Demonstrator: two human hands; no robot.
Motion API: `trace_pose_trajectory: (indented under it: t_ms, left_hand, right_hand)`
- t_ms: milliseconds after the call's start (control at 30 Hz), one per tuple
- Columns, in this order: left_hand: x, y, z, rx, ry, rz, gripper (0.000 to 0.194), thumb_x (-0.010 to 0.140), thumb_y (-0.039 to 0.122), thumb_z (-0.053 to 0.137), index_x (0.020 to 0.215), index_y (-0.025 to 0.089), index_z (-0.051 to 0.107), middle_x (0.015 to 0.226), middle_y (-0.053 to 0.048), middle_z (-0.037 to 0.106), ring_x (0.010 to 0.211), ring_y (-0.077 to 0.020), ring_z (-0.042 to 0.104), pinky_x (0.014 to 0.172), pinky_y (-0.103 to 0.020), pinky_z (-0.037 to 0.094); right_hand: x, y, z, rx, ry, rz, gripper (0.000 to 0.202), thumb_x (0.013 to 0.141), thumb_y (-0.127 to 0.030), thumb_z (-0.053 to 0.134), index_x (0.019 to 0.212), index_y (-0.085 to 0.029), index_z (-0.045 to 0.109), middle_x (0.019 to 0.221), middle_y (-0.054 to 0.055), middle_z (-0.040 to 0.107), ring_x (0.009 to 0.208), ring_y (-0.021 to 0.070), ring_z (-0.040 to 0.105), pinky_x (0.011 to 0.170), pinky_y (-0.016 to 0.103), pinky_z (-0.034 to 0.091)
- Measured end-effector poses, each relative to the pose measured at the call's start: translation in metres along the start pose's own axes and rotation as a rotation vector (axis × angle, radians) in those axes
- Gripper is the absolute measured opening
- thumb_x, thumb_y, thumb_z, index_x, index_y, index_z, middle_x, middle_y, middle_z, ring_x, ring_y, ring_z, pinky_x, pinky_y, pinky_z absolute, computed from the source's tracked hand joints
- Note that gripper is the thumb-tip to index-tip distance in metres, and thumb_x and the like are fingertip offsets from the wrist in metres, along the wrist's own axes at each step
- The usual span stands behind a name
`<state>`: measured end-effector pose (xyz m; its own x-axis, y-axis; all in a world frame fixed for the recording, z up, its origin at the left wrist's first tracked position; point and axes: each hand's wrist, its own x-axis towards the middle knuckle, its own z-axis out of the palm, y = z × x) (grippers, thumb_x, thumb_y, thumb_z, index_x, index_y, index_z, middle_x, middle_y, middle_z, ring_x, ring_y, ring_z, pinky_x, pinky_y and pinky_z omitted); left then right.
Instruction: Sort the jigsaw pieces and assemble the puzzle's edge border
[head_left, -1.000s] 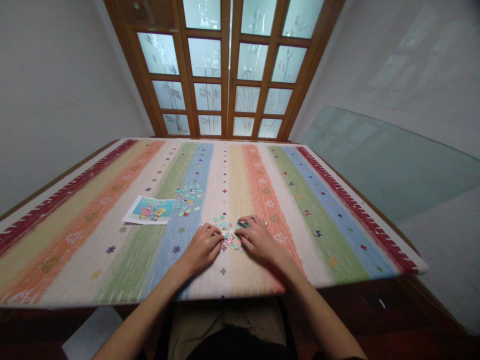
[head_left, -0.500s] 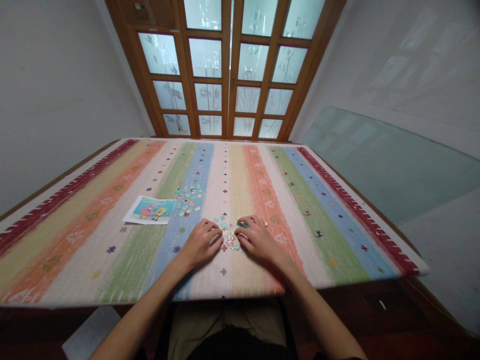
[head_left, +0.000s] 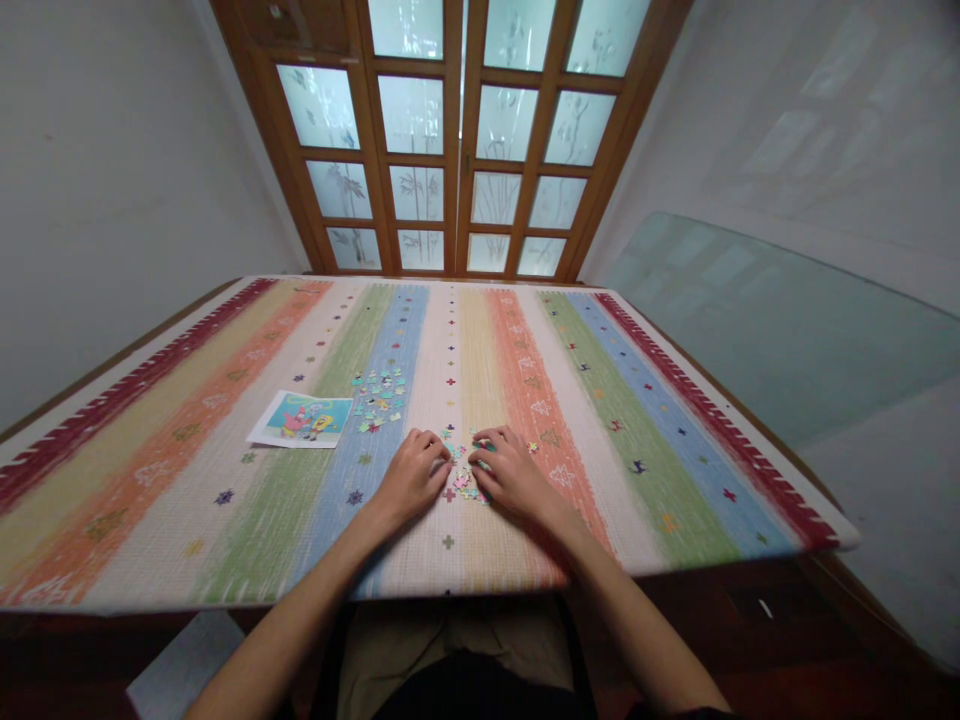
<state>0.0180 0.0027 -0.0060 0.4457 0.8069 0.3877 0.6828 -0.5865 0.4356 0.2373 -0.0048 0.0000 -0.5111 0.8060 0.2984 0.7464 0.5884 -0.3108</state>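
My left hand (head_left: 414, 472) rests on the striped tablecloth, fingers bent and thumb apart, its fingertips at the left side of a small cluster of jigsaw puzzle pieces (head_left: 463, 482). Facing it from the right, my right hand (head_left: 510, 474) curves over the other side of the cluster, fingers slightly apart. Some pieces lie partly hidden under the fingers of both hands. I see no piece clearly gripped in either hand. A second group of loose puzzle pieces (head_left: 381, 400) lies spread out beyond my left hand. Beside it is a printed cartoon picture (head_left: 301, 420).
The table (head_left: 615, 470) wears a tablecloth with coloured stripes and small printed figures. Wooden doors with frosted panes (head_left: 495, 140) stand behind it. A pale glass panel (head_left: 750, 310) leans at the right wall. A grey flat-sided object (head_left: 184, 665) is below the table's front left.
My left hand has shifted slightly to the right and away from me, covering more of the small pieces. My right hand has barely moved. The picture and the farther pieces stay put.
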Motion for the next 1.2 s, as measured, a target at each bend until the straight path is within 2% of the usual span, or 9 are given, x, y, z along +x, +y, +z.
trace_pose_trajectory:
  t_ms: [133, 400, 600, 900, 1067, 1200]
  left_hand:
    - [-0.002, -0.003, -0.001, -0.02, 0.011, -0.013, 0.008, 0.091, 0.014, 0.064, 0.086, 0.02, 0.066, 0.093, -0.006, 0.065, 0.096, -0.0245, 0.058, 0.089, -0.04, 0.05]
    - [-0.004, -0.009, -0.001, -0.024, -0.065, -0.016, 0.007, 0.094, 0.02, 0.065, 0.089, 0.02, 0.07, 0.092, -0.005, 0.069, 0.096, -0.0245, 0.057, 0.09, -0.04, 0.049]
    - [-0.002, -0.008, 0.0, -0.015, -0.076, -0.017, 0.007, 0.092, 0.024, 0.067, 0.088, 0.019, 0.071, 0.091, -0.006, 0.069, 0.094, -0.0249, 0.057, 0.088, -0.041, 0.05]
    - [0.002, -0.004, 0.001, 0.02, -0.076, -0.02, 0.009, 0.091, 0.022, 0.068, 0.083, 0.019, 0.071, 0.086, -0.006, 0.067, 0.091, -0.0245, 0.059, 0.087, -0.04, 0.05]
    - [0.003, -0.008, -0.002, 0.016, -0.043, -0.015, 0.013, 0.093, 0.021, 0.062, 0.083, 0.019, 0.07, 0.088, -0.006, 0.068, 0.093, -0.0247, 0.059, 0.088, -0.04, 0.05]
    - [0.007, -0.022, -0.016, 0.033, 0.033, -0.011, 0.015, 0.094, 0.024, 0.062, 0.082, 0.02, 0.07, 0.087, -0.006, 0.069, 0.094, -0.0247, 0.059, 0.09, -0.041, 0.049]
  right_hand:
    - [0.002, 0.003, 0.001, 0.009, 0.001, -0.002, 0.009, 0.094, -0.018, 0.067, 0.097, -0.019, 0.075, 0.12, 0.013, 0.066, 0.115, 0.0304, 0.052, 0.097, 0.047, 0.044]
    - [0.005, 0.004, 0.001, 0.082, -0.002, 0.02, 0.005, 0.093, -0.016, 0.066, 0.094, -0.018, 0.07, 0.112, 0.011, 0.064, 0.109, 0.0273, 0.053, 0.095, 0.043, 0.044]
    - [0.005, 0.005, 0.0, 0.099, 0.008, 0.015, 0.006, 0.09, -0.015, 0.069, 0.094, -0.019, 0.067, 0.107, 0.01, 0.063, 0.105, 0.0265, 0.054, 0.091, 0.04, 0.044]
    - [0.005, 0.0, 0.001, 0.123, 0.006, 0.037, 0.007, 0.093, -0.014, 0.063, 0.091, -0.019, 0.066, 0.098, 0.008, 0.067, 0.097, 0.0247, 0.054, 0.086, 0.038, 0.04]
    - [0.005, -0.001, 0.002, 0.157, 0.007, 0.068, 0.008, 0.095, -0.014, 0.061, 0.091, -0.019, 0.066, 0.094, 0.007, 0.068, 0.095, 0.0241, 0.056, 0.086, 0.037, 0.038]
    - [0.005, 0.001, 0.004, 0.177, 0.034, 0.049, 0.008, 0.094, -0.013, 0.061, 0.092, -0.019, 0.066, 0.093, 0.007, 0.07, 0.095, 0.0239, 0.057, 0.086, 0.037, 0.039]
